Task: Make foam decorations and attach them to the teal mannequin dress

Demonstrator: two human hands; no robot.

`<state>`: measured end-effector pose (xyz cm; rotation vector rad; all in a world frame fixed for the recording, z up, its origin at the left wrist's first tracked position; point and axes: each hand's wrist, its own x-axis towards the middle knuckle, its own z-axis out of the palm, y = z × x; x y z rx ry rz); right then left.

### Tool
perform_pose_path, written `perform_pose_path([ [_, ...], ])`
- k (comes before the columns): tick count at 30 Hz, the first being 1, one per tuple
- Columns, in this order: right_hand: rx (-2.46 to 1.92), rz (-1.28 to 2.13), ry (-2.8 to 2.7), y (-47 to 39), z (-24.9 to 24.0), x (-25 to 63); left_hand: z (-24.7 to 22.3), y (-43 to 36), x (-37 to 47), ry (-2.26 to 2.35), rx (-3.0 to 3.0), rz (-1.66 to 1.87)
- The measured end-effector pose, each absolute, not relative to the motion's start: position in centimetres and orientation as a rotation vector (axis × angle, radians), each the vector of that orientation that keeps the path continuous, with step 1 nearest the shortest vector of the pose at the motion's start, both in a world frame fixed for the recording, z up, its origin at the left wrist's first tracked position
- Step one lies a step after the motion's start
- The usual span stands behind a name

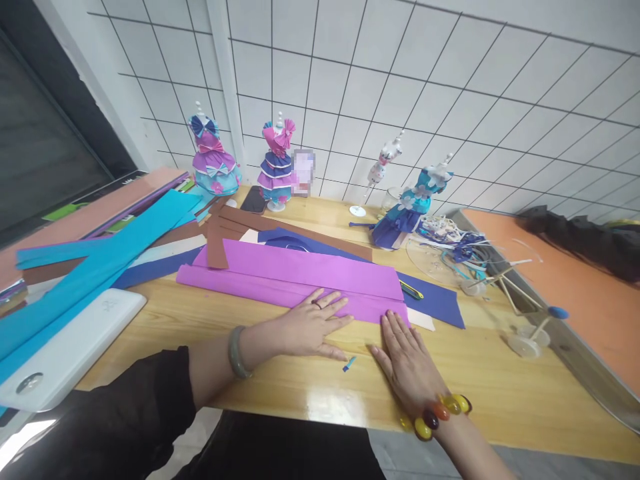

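A long purple sheet of paper or foam (300, 265), folded along its length, lies across the middle of the table. My left hand (316, 323) rests flat on its near edge, fingers spread. Near the sheet's right end my right hand (406, 353) lies flat too, fingertips on the near edge. Neither hand grips anything. A tiny blue scrap (349, 364) sits on the wood between them. Behind and under the purple sheet are dark blue sheets (434, 301), and brown strips (300, 231) lie at its back. A yellow cutter knife (411, 289) is just right of the sheet.
Turquoise strips (125, 247) and a white device (85, 347) crowd the left side. Small dressed mannequins (215, 157) and a bare mannequin (384, 163) stand along the tiled wall. On the right are tangled scraps (453, 240) and a wooden stick stand (530, 337).
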<state>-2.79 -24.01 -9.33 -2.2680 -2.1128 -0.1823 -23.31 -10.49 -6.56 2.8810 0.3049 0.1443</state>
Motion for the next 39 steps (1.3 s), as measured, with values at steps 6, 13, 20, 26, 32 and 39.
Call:
perform_pose_path([
  [6,-2.273,-0.218,-2.068,-23.2,-8.8,-4.1,-6.5,-10.5,-23.3,0.297,2.890,0.152],
  [13,-2.135,-0.168,-2.184,-22.2,-9.6,-4.5,-6.4,-10.7,-23.5,0.314,2.897,0.175],
  [20,-2.147,-0.213,-2.215,-22.5,-10.2,-4.0,-6.7,-10.9,-25.2,0.491,2.873,0.161],
  [26,-2.123,-0.259,-2.193,-22.5,-10.7,-3.8,-7.3,-10.8,-28.1,0.706,2.829,0.105],
  [32,-2.117,-0.281,-2.212,-22.5,-10.9,-3.6,-7.1,-11.2,-30.7,0.917,2.833,0.082],
  [39,-2.030,-0.218,-2.297,-20.8,-7.7,-7.3,-7.2,-11.7,-31.1,0.996,2.902,0.108],
])
